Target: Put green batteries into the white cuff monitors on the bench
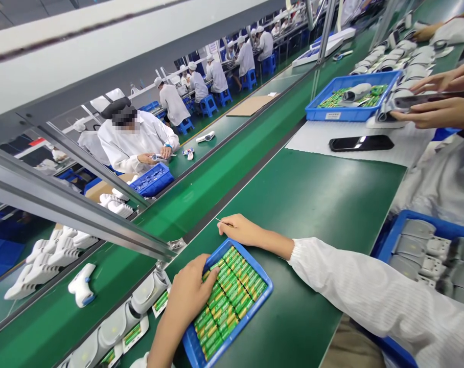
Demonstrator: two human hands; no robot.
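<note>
Batteries (228, 294) sit packed in a blue tray (264, 286) on the green counter (293, 204). My left hand (189, 291) clamps the tray's edge, steadying it; my right hand (241, 230) pinches a thin pin (220, 221) just beside the tray, its point best held controlled.

Long factory hall toward 11 o'clock (224, 56)
Rows of white-coated workers (216, 76) on blue plastic stools (209, 106) at 12 o'clock, along green-topped benches (220, 197); green floor (283, 59) beyond, at 1 o'clock; grey ceiling (2, 15) at 10 o'clock; aluminium rails (63, 202) across 9 o'clock.
</note>
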